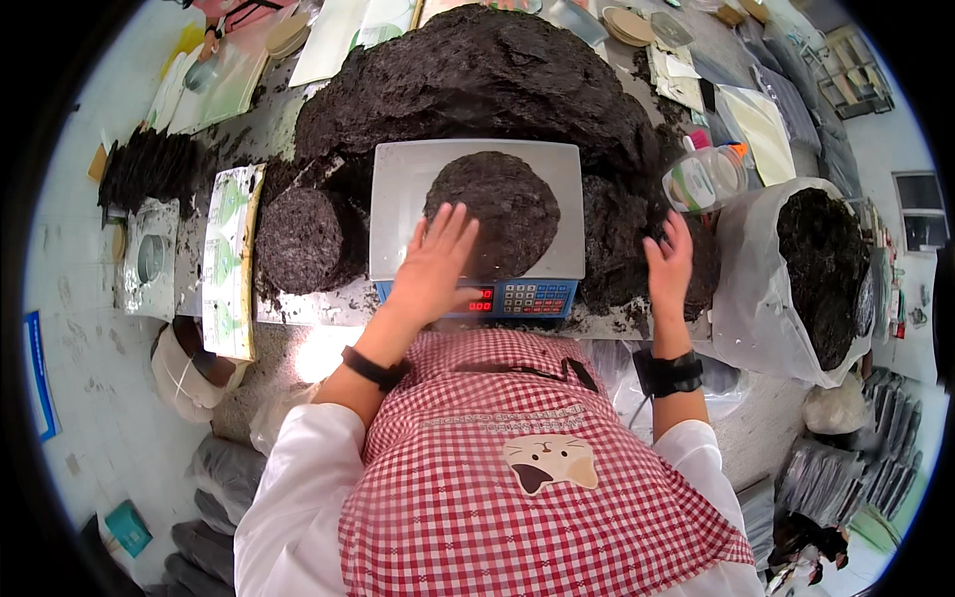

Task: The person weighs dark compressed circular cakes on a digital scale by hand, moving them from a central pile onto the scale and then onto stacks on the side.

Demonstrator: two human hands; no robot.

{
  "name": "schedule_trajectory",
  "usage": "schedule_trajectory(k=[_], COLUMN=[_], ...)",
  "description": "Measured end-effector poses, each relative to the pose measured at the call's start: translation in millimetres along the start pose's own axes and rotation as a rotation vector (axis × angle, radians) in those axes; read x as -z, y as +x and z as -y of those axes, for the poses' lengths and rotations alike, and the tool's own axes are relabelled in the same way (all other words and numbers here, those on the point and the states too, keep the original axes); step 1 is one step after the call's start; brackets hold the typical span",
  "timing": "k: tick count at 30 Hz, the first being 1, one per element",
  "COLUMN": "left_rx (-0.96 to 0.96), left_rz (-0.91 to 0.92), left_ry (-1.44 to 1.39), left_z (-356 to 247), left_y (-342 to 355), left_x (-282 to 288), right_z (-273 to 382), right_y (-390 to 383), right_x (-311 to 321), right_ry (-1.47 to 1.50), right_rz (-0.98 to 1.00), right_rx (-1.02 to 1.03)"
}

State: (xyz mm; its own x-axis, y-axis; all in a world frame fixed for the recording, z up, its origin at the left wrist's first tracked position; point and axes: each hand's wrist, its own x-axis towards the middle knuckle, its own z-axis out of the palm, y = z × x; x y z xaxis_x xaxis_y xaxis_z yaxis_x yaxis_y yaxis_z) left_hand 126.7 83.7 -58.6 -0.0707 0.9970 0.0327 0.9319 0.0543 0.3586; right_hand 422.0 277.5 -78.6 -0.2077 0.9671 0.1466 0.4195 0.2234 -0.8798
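Observation:
A dark round cake of what looks like dried seaweed lies on the pale pan of a blue digital scale. My left hand is over the cake's left edge with fingers stretched out; whether it presses on the cake I cannot tell. To the right of the scale, my right hand is raised beside a dark round stack, its fingers apart and slightly bent, nothing seen in them. Behind the scale rises a large heap of the same dark material. Left of the scale stands another round stack of cakes.
A white bag full of dark material stands at the right table edge, with a clear plastic jar behind it. On the left are a green-and-white foam box and dark sheets. Another person's hand shows at the far left.

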Motion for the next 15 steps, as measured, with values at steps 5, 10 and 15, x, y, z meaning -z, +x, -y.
schedule_trajectory(k=[5,10,15], left_rx=[0.136,0.116,0.09], left_rz=[-0.262,-0.34,-0.437], left_ry=[0.076,0.066,0.024], left_z=[29.1,34.3,30.8], left_y=[-33.0,-45.6,-44.6], left_x=[38.2,51.7,57.9], right_z=[101.6,134.3,145.8], right_y=[18.0,29.2,38.6], right_x=[-63.6,-130.0,-152.7], right_ry=[-0.213,-0.424,-0.399], right_rz=[0.394,0.585,0.528], right_rx=[0.355,0.612,0.66])
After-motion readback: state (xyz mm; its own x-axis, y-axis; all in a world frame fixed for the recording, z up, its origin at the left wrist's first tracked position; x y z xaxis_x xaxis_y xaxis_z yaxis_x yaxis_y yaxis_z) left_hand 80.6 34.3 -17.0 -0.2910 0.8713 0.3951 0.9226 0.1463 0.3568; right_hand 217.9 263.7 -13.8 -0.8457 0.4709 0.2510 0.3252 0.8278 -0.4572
